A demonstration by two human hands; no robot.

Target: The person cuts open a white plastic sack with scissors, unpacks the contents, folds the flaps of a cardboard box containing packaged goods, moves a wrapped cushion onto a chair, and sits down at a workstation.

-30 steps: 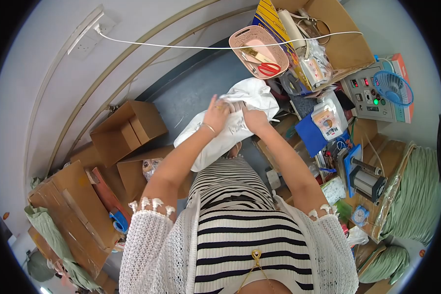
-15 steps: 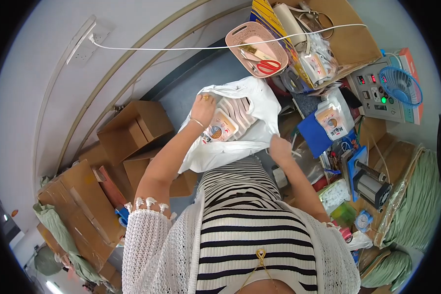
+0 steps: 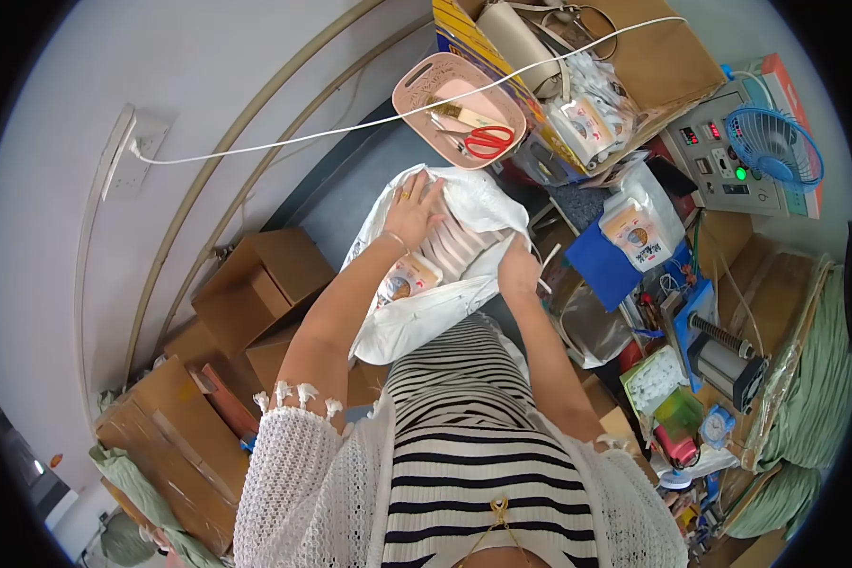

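Observation:
In front of me is a white plastic bag point(image 3: 393, 328), its mouth spread open. Inside it stands a row of several white packs point(image 3: 464, 248), packed side by side. One pack point(image 3: 409, 279) with an orange and white printed label faces up at the near left. My left hand point(image 3: 413, 216) lies over the far left end of the row, fingers apart and reaching past the bag's rim. On the other side, my right hand point(image 3: 518, 272) is closed round the bag's right edge; its fingertips are partly hidden.
Beyond the bag is a pink basket point(image 3: 417, 90) holding red-handled scissors point(image 3: 488, 142). Open cardboard boxes point(image 3: 260, 275) stand at the left. To the right are a labelled pack in clear plastic point(image 3: 639, 227), a blue fan point(image 3: 774, 147) and a control box point(image 3: 719, 156). A white cord point(image 3: 350, 128) crosses above.
My left hand has let go of the bag's left rim and spread over the packs. My right hand has moved slightly up and left, still holding the bag's edge. The view has shifted a little.

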